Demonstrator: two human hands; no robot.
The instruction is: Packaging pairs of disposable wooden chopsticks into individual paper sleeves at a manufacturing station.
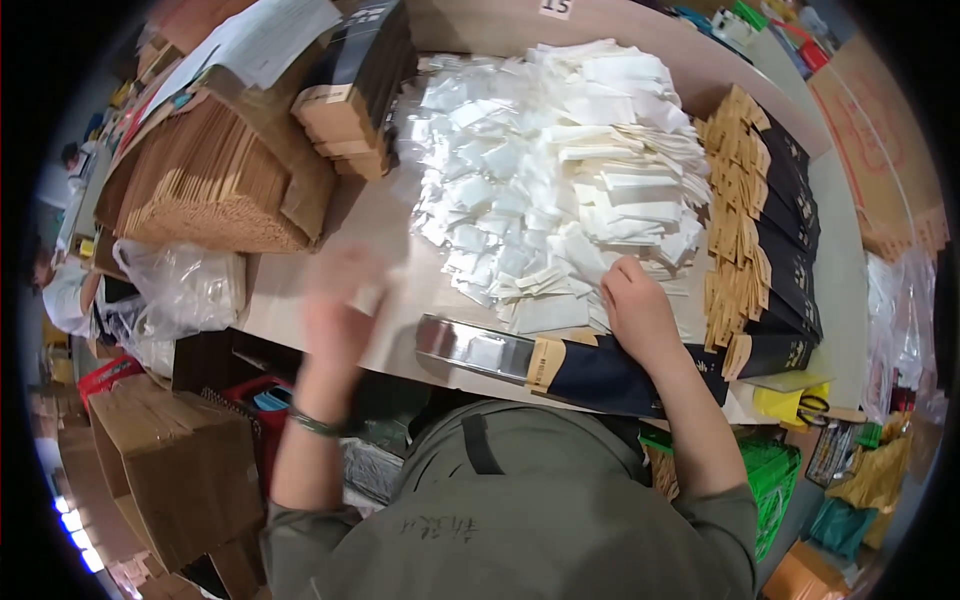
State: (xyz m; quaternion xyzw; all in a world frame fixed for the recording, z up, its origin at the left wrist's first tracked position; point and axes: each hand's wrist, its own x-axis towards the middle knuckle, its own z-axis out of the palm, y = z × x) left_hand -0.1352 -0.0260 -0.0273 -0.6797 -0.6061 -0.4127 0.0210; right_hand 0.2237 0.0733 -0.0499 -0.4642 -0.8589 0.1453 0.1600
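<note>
Right hand [638,312] presses down on a dark sleeve [600,372] at the worktop's [380,225] near edge, fingers curled together, pinning it flat. Left hand [338,305] is blurred; its fingers can't be told. White packets [560,170] are heaped behind, within reach.

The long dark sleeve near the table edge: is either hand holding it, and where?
The right hand presses on the dark sleeve near its middle, by the tan band. The left hand is blurred; its hold cannot be told.
</note>
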